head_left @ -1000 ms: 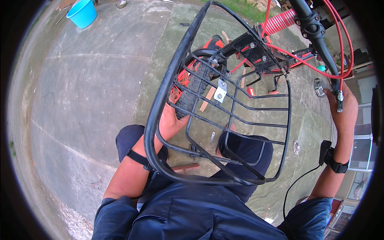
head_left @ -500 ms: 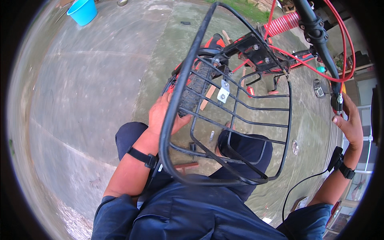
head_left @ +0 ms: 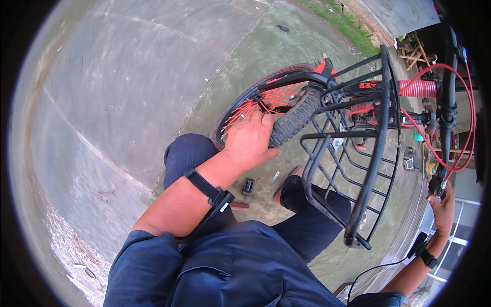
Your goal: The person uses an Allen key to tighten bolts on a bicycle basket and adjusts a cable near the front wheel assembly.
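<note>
A bicycle with a black and red frame stands in front of me, its front wheel turned so that the red spokes (head_left: pixel 249 102) show. My left hand (head_left: pixel 249 140) is closed on the knobby front tyre (head_left: pixel 299 116), thumb on the tread and fingers on the far side. My right hand (head_left: pixel 443 207) holds the near end of the black handlebar (head_left: pixel 448 115), next to a brake lever fitting (head_left: pixel 437 185); its fingers are partly hidden. Between my hands a black wire basket (head_left: pixel 382 115) is tilted at the bicycle's front. Red cables (head_left: pixel 473 110) loop beside the handlebar.
On the concrete floor between my feet lie a small black part (head_left: pixel 248 187) and a flat metal piece (head_left: pixel 275 177). Another dark object (head_left: pixel 283 28) lies farther off. A grass strip (head_left: pixel 348 25) edges the concrete. A wooden stand (head_left: pixel 413 53) is at the far right.
The front wheel has turned, bringing its spoked side into view. Basket and handlebar have swung right, my left hand staying on the tyre and my right on the bar. The blue bucket has left view.
</note>
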{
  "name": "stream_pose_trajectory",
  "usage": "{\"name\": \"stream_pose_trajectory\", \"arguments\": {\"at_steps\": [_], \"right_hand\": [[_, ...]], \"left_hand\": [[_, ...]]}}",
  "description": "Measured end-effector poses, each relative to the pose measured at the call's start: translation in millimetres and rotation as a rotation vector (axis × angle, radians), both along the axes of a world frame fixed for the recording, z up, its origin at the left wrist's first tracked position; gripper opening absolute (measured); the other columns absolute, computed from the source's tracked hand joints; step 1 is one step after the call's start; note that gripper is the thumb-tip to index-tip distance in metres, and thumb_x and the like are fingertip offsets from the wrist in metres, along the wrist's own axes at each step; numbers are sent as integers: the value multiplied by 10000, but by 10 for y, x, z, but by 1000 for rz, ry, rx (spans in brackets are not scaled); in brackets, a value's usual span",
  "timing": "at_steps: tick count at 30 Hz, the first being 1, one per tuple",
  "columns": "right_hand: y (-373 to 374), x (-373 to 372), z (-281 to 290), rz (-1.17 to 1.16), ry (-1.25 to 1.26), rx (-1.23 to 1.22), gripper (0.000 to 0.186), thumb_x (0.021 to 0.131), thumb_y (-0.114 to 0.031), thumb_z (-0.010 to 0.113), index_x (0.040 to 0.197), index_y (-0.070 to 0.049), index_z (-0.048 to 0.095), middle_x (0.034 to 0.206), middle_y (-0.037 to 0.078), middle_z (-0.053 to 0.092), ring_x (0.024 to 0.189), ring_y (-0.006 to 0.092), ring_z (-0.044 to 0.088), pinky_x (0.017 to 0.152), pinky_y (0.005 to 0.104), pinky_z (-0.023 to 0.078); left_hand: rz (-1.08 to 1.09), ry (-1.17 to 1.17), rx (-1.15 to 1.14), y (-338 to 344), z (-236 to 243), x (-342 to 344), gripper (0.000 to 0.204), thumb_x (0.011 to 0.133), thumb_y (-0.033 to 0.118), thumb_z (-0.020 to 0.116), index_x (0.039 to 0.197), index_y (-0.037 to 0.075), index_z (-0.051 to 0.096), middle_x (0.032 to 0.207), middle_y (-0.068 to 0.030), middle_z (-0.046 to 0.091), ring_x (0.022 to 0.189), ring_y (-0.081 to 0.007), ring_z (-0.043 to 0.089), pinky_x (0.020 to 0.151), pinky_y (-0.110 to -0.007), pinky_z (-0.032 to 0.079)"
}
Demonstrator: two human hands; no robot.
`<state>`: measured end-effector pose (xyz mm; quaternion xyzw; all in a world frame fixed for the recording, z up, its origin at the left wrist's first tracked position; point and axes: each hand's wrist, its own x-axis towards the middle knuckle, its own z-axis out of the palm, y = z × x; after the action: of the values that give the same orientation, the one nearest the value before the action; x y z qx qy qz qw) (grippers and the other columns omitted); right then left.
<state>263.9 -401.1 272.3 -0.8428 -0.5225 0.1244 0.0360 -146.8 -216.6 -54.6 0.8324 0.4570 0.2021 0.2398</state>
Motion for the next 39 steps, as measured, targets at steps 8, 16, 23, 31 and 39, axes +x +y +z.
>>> {"name": "stream_pose_trajectory", "arguments": {"at_steps": [8,16,23,31,39], "right_hand": [[-70,158,-106,30,-72,122,501,816,-228,804,1194,3,569,956,6,602,879,126,535,849,281,444],[-168,162,-163,10,-42,167,645,804,-312,817,1285,19,543,1020,14,603,918,131,519,884,293,436],[-190,116,-80,-13,128,149,683,792,-371,809,1282,19,537,1070,-1,576,953,122,504,895,279,415],[-179,206,-183,50,-53,188,449,867,-220,757,1209,-1,566,930,-3,601,865,97,534,832,260,430],[-176,160,-145,56,-47,180,512,864,-231,757,1259,18,549,1009,12,608,925,115,530,896,273,415]], "left_hand": [[-13,27,-71,29,47,-17,667,668,347,831,1176,24,543,1036,-173,591,977,-338,636,836,-429,540],[-9,-32,-81,38,52,-23,663,669,320,817,1181,-3,545,1081,-191,600,1003,-355,626,854,-435,537],[20,-6,-36,44,-19,8,663,648,348,848,1145,25,551,1074,-169,585,978,-333,636,844,-411,535],[0,17,-43,42,40,-17,684,647,346,851,1166,20,545,1085,-181,582,980,-343,642,854,-417,531],[13,0,-43,39,-21,-3,703,646,347,856,1179,16,540,1081,-182,581,986,-343,640,853,-420,530]]}}
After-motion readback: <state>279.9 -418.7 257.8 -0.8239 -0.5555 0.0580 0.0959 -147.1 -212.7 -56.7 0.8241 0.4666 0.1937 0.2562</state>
